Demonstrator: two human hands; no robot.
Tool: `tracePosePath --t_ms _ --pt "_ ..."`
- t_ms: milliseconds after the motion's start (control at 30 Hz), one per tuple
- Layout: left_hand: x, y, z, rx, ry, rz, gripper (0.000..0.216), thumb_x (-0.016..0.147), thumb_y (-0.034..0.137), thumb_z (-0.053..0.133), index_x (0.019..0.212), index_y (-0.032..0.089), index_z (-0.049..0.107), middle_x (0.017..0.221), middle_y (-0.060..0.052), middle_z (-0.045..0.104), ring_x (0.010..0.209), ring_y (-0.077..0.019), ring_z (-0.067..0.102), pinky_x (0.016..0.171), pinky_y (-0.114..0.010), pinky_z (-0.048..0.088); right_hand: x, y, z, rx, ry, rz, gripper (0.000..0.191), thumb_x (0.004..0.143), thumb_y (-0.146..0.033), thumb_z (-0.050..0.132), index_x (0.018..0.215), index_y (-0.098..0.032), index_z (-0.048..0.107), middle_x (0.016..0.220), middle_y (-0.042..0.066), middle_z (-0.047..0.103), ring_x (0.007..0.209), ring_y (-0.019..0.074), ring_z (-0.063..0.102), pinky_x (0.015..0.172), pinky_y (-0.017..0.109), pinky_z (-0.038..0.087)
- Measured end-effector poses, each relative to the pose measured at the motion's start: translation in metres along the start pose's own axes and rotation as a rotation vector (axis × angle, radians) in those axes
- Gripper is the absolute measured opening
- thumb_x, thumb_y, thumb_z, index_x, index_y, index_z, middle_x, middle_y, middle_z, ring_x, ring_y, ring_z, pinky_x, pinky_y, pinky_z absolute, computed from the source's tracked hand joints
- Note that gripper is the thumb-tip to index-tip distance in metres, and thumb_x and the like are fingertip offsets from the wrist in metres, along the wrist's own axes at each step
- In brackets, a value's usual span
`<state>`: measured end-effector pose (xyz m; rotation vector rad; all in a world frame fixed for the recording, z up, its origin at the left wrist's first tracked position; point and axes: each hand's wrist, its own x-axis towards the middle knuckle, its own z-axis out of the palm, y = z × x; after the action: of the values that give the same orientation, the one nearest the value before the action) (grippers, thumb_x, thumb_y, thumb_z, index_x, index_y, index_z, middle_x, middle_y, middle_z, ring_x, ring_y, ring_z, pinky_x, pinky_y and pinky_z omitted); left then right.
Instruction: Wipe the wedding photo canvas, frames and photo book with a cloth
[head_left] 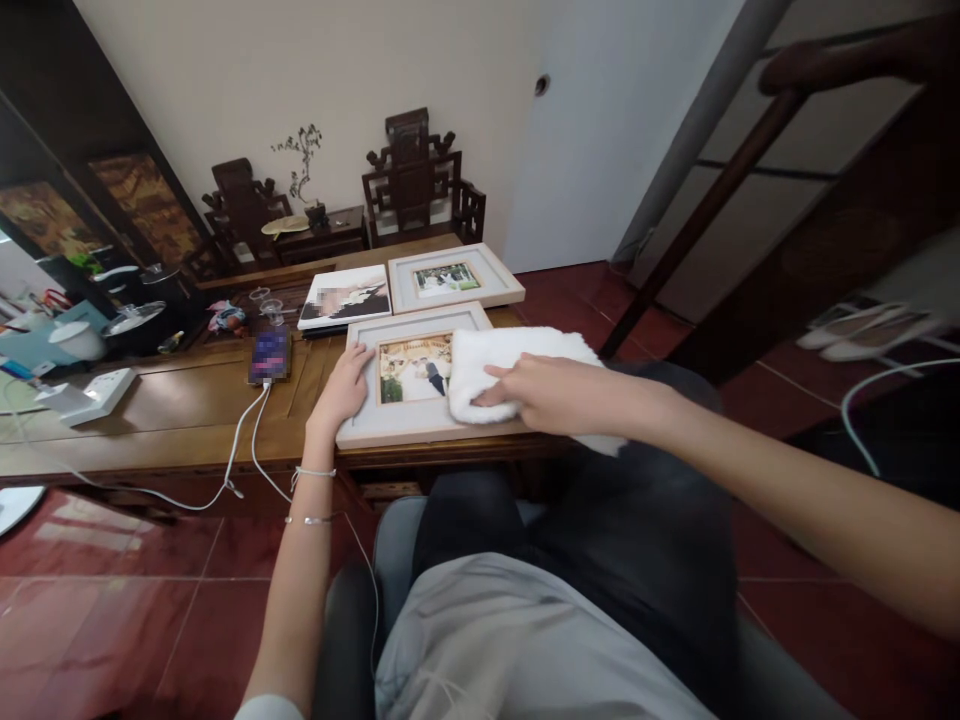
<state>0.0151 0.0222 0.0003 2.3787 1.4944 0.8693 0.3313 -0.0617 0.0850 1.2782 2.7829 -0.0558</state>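
Note:
A light wooden picture frame lies flat at the table's near edge, with a small photo of two people in its middle. My left hand holds the left side of this frame, its fingers laid over the border. A fluffy white cloth covers the frame's right part and hangs past its right end. On top of the cloth, my right hand grips it and presses it down, fingers pointing left. Behind lies a second picture frame, next to a white photo book with a partly blurred cover.
On the wooden table to the left are a phone on a white cable, a power strip and a glass-lidded pot. Dark carved chairs stand behind. A wooden armrest rises at the right.

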Motion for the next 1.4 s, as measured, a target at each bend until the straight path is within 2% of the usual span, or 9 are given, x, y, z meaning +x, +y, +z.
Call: tracePosePath --t_ms 100,267,367,500,700,833,1000,1167,1400 --pt "0.000 0.002 -0.001 -0.001 0.014 0.009 0.055 0.083 0.003 0.041 0.133 0.014 0.061 0.146 -0.011 0.055 0.144 -0.0249 0.040 0.122 -0.048 0.029 0.035 0.010 0.004 -0.051 0.029 0.090 0.072 0.074 0.001 0.043 0.140 -0.023 0.058 0.136 0.015 0.061 0.130 0.0323 0.051 0.100 0.048 0.041" --pt "0.000 0.004 -0.003 -0.052 0.063 -0.018 0.055 0.080 0.000 0.041 0.127 0.015 0.065 0.141 -0.009 0.060 0.141 -0.0232 0.045 0.122 -0.044 0.030 0.100 0.035 0.015 -0.119 0.295 0.142 0.074 0.078 0.000 0.041 0.149 -0.023 0.046 0.161 0.011 0.031 0.140 0.0403 0.033 0.101 0.058 0.037" --pt "0.001 0.004 -0.003 -0.072 0.072 -0.021 0.056 0.077 -0.001 0.041 0.125 0.015 0.066 0.139 -0.008 0.062 0.141 -0.0228 0.045 0.122 -0.043 0.030 0.121 0.036 0.022 -0.182 0.273 0.097 0.068 0.082 -0.001 0.041 0.146 -0.021 0.050 0.158 0.012 0.037 0.135 0.0420 0.035 0.102 0.059 0.033" --pt "0.001 0.005 -0.003 -0.072 0.065 -0.020 0.057 0.077 -0.001 0.040 0.124 0.017 0.067 0.136 -0.008 0.064 0.141 -0.0231 0.046 0.122 -0.044 0.031 0.109 0.020 0.023 -0.206 0.167 0.045 0.060 0.084 -0.003 0.040 0.138 -0.019 0.057 0.147 0.014 0.051 0.121 0.0373 0.050 0.094 0.050 0.039" --pt "0.000 0.006 -0.002 -0.066 0.062 -0.033 0.056 0.078 0.000 0.041 0.123 0.019 0.067 0.137 -0.006 0.063 0.142 -0.0236 0.044 0.122 -0.046 0.031 0.026 -0.035 -0.007 -0.059 -0.011 -0.105 0.061 0.080 -0.001 0.045 0.135 -0.021 0.062 0.118 0.017 0.069 0.097 0.0272 0.067 0.079 0.034 0.044" --pt "-0.001 0.004 -0.001 -0.069 0.056 -0.025 0.056 0.079 0.000 0.041 0.125 0.019 0.066 0.139 -0.007 0.062 0.142 -0.0239 0.043 0.122 -0.046 0.031 -0.002 -0.064 -0.013 0.032 -0.048 -0.180 0.070 0.077 0.001 0.044 0.141 -0.023 0.056 0.119 0.016 0.069 0.102 0.0293 0.067 0.083 0.036 0.047" --pt "0.000 0.000 0.000 -0.063 0.037 0.000 0.057 0.080 0.000 0.039 0.127 0.019 0.065 0.140 -0.007 0.061 0.143 -0.0228 0.042 0.122 -0.047 0.029 0.040 -0.044 0.017 0.063 0.095 -0.122 0.078 0.078 0.004 0.039 0.153 -0.018 0.039 0.139 0.019 0.057 0.139 0.0362 0.040 0.106 0.053 0.036" --pt "0.000 0.001 -0.001 -0.065 0.015 -0.004 0.059 0.079 0.000 0.038 0.129 0.017 0.063 0.143 -0.009 0.058 0.144 -0.0232 0.040 0.123 -0.048 0.027 0.110 0.011 0.026 0.020 0.263 0.041 0.080 0.077 0.005 0.038 0.154 -0.017 0.037 0.149 0.017 0.049 0.147 0.0391 0.023 0.110 0.064 0.025" --pt "-0.001 0.001 0.001 -0.073 0.031 -0.012 0.059 0.078 -0.001 0.037 0.128 0.017 0.064 0.141 -0.008 0.060 0.143 -0.0213 0.041 0.123 -0.044 0.028 0.123 0.019 0.023 0.045 0.143 -0.004 0.076 0.072 0.006 0.041 0.142 -0.020 0.055 0.152 0.011 0.047 0.147 0.0416 0.021 0.108 0.070 0.023"
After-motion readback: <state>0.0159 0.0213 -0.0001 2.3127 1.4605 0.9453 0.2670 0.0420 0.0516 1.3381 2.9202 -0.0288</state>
